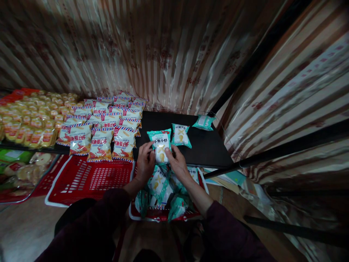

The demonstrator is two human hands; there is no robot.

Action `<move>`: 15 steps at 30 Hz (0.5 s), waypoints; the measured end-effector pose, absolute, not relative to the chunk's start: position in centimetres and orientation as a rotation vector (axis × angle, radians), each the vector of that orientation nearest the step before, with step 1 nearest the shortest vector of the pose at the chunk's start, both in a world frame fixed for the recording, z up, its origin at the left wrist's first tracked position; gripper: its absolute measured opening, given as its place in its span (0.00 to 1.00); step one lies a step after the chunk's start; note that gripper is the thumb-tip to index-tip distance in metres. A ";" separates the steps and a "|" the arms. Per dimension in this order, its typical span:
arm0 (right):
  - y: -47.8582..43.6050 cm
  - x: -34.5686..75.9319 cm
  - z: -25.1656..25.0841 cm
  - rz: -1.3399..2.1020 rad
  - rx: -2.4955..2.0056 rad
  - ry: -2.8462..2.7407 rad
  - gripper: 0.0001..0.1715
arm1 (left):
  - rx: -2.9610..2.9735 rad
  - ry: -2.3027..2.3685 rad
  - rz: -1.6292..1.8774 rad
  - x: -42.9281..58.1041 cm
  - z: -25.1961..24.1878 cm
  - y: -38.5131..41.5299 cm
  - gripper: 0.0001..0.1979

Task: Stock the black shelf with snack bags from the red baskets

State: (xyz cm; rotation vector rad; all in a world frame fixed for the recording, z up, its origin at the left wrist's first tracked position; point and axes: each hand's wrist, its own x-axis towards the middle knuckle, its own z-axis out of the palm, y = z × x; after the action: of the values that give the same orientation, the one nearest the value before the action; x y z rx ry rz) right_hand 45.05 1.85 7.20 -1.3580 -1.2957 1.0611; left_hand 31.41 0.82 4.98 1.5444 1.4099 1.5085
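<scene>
Between my two hands is a teal and white snack bag (161,145), held upright at the front edge of the black shelf (203,153). My left hand (145,160) grips its left side with curled fingers. My right hand (176,162) holds its right side, thumb on the front. Just right of it on the shelf stands a matching snack bag (181,135); another teal bag (204,122) lies at the shelf's far right. Below my hands, a red basket (203,182) with a white rim holds several more teal bags (158,183).
Rows of red-and-white snack bags (99,143) stand left of my hands. Farther left are many small yellow packs (35,120). A second red basket (89,178) sits below, beside a basket of packaged food (25,171). A black pole (272,149) crosses at right, before striped sheeting (163,54).
</scene>
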 end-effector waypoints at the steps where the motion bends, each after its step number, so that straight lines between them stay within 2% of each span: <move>1: 1.9 45.1 7.3 1.068 -1.356 -1.296 0.27 | 1.601 1.433 1.499 31.4 5.0 0.9 0.17; 11: 2.0 45.4 8.3 1.022 -1.412 -1.302 0.33 | 1.574 1.382 1.424 31.5 6.2 0.9 0.21; 15: 1.8 45.4 8.5 1.030 -1.314 -1.285 0.30 | 1.402 1.299 1.434 31.6 6.4 1.0 0.23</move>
State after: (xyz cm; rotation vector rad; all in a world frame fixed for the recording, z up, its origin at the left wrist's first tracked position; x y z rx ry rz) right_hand 45.38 1.80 8.48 -1.3136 -1.2853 1.0304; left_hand 31.62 1.03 6.36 1.4023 1.2991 1.4335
